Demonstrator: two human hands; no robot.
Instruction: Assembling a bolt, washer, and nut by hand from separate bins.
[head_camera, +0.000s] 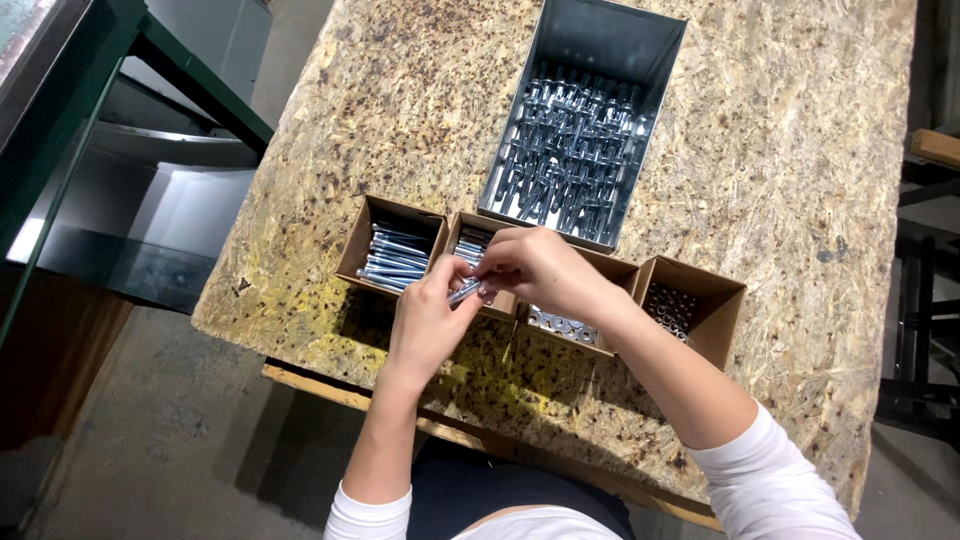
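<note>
Both hands meet over the row of small cardboard boxes at the near edge of the tabletop (780, 180), and a single shiny bolt (463, 292) sits between them. The left hand (428, 318) comes up from below with its fingers curled closed around the bolt's lower end, while the right hand (535, 268) reaches in from the right, fingers bent and pinched down onto the bolt's upper part; what exactly its fingertips grip there is hidden. The bolt's long axis runs on a slant, low at the left and rising toward the right, so it points from one palm toward the other. It hovers just above the second cardboard box (478, 240), which holds more bolts, with the leftmost box of bolts (392, 248) just beside the left hand. The box of nuts (688, 300) lies off to the right, nearer the right arm, and the metal bin of bolts (590, 120) stands farther back.
</note>
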